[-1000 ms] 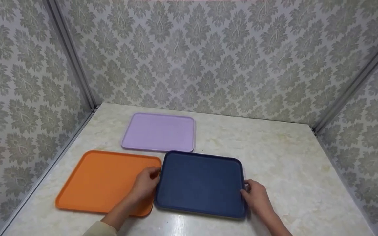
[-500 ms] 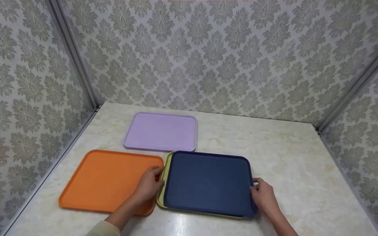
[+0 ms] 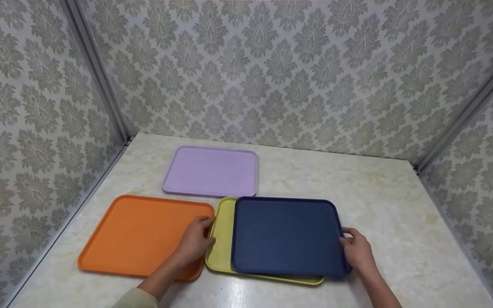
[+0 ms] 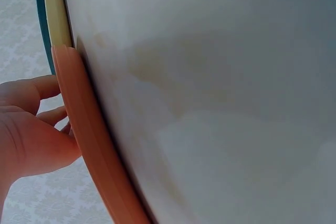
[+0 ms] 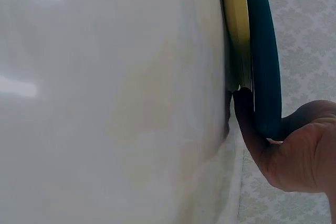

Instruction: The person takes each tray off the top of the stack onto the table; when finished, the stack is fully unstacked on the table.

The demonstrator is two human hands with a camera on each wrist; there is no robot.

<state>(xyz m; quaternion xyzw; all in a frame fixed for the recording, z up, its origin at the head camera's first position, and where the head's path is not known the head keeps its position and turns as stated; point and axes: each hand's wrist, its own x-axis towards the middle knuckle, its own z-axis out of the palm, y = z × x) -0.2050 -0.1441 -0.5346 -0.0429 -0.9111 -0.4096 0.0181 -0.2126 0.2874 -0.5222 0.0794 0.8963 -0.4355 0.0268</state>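
A dark blue tray (image 3: 289,235) overlaps a yellow tray (image 3: 222,239), whose left strip and front edge show; the rest is hidden beneath the blue one. My right hand (image 3: 357,252) grips the blue tray's right edge, thumb on top. In the right wrist view a finger curls underneath the blue tray (image 5: 266,66), near the yellow tray's rim (image 5: 237,14). My left hand (image 3: 193,241) lies over the right part of the orange tray (image 3: 144,235) and holds the yellow tray's left rim with thumb and fingers. The orange tray's edge (image 4: 97,135) partly hides those fingers in the left wrist view.
A lilac tray (image 3: 210,172) lies farther back, just behind the yellow and blue trays. All stand on a pale marbled table (image 3: 383,201), with patterned walls (image 3: 272,77) at its back and both sides.
The blue tray has slid right with my right hand, uncovering the left side of the yellow tray beneath it. My left hand stays at the left edge. The orange and lilac trays remain in place.
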